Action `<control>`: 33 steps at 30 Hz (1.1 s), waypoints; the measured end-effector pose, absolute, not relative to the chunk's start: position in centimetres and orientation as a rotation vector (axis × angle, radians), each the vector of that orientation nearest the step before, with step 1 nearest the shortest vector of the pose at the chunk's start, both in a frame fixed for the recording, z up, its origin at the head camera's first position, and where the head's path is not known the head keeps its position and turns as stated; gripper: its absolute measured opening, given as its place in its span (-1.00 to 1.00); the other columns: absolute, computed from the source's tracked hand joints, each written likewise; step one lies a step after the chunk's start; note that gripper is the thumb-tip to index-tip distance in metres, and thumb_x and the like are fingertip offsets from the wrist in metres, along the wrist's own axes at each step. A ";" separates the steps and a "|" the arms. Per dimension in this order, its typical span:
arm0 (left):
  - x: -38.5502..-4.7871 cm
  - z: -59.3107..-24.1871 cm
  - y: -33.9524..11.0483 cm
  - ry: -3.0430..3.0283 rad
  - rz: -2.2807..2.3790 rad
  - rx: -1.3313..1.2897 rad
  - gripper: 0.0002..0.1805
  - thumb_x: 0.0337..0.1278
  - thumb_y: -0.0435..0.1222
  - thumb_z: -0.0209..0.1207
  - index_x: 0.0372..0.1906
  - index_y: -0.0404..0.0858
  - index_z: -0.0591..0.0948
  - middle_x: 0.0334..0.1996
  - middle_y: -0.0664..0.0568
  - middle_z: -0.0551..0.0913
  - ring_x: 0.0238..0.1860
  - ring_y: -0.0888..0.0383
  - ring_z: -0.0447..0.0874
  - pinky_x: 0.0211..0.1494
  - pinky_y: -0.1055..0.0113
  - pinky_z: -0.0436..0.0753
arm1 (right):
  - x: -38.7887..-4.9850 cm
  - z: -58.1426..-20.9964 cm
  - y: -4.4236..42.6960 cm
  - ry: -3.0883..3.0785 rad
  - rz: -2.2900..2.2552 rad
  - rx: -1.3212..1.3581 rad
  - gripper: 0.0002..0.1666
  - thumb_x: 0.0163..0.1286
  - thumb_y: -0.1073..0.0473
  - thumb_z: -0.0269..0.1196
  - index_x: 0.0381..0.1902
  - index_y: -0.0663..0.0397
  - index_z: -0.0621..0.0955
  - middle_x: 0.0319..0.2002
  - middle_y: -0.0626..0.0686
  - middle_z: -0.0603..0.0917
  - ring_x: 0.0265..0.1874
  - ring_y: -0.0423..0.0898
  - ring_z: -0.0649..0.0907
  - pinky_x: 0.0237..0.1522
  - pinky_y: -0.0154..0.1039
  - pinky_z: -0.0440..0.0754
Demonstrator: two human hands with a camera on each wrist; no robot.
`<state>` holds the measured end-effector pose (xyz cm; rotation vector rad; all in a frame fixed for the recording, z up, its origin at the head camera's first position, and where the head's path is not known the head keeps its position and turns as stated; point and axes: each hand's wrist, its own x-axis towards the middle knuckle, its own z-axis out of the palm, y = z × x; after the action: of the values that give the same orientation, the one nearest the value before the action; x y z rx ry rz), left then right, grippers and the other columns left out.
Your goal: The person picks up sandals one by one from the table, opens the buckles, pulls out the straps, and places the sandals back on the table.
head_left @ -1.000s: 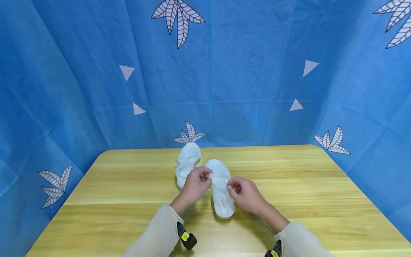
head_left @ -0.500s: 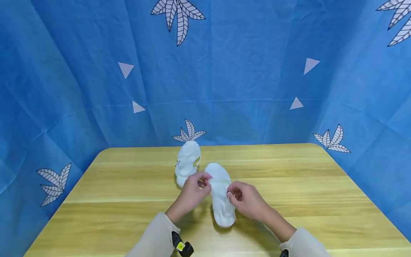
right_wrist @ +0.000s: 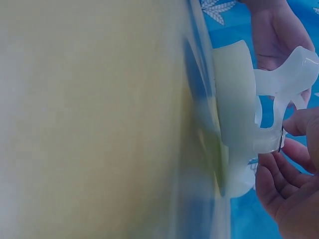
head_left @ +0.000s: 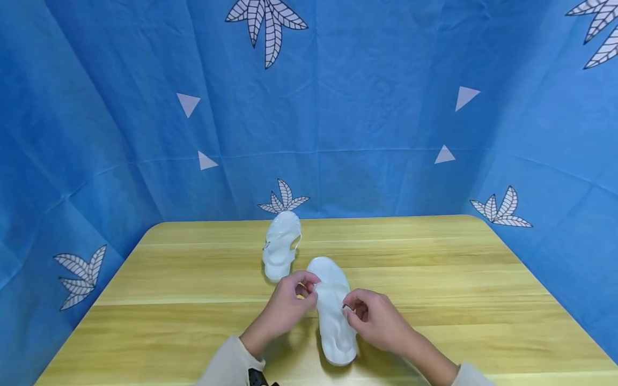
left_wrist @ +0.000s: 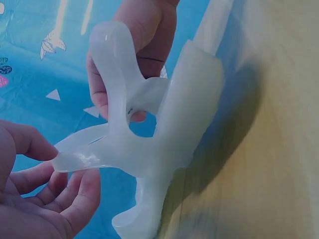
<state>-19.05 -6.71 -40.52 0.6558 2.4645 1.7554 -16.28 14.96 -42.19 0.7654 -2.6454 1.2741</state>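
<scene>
Near the middle of the desk (head_left: 473, 289), pinching the near sandal (head_left: 333, 316) by its straps (left_wrist: 89, 157) with left hand (head_left: 289, 303) and right hand (head_left: 379, 321). Held apart from the far sandal (head_left: 280, 247), farther back and left.

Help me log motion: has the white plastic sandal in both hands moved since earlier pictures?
Yes: the sandal has shifted away from the back edge of the yellow wood-grain table, toward its front.
</scene>
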 end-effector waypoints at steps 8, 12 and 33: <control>-17.6 -40.6 -7.3 2.417 1.721 0.669 -0.77 0.07 -0.51 0.06 -0.12 -0.44 0.54 -0.35 -0.03 0.47 -0.39 0.18 0.54 -0.35 0.43 0.58 | -14.9 -42.7 14.9 -2.643 1.302 0.775 -0.95 0.26 0.23 0.24 -0.35 0.10 0.58 -0.47 -0.15 0.57 -0.55 -0.38 0.50 -0.52 -0.41 0.55; -17.2 -40.8 -7.5 2.396 1.728 0.675 -0.76 0.05 -0.53 0.07 -0.12 -0.44 0.53 -0.35 -0.04 0.45 -0.40 0.20 0.55 -0.35 0.42 0.60 | -14.3 -43.1 14.8 -2.619 1.331 0.796 -0.96 0.24 0.26 0.25 -0.34 0.08 0.57 -0.48 -0.15 0.57 -0.54 -0.38 0.51 -0.52 -0.41 0.56; -18.7 -39.7 -6.1 2.577 1.442 1.030 -0.68 0.12 -0.39 0.20 0.02 -0.29 0.56 0.00 0.01 0.56 0.07 0.06 0.51 0.01 0.16 0.59 | -13.8 -45.0 16.4 -2.587 2.029 0.619 -0.71 0.33 0.19 0.20 -0.12 0.34 0.52 -0.27 0.13 0.60 -0.40 -0.21 0.61 -0.34 -0.30 0.63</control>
<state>-18.72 -6.12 -39.73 1.0302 2.5772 1.4422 -13.75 16.43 -45.00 0.6188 -2.5866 2.0294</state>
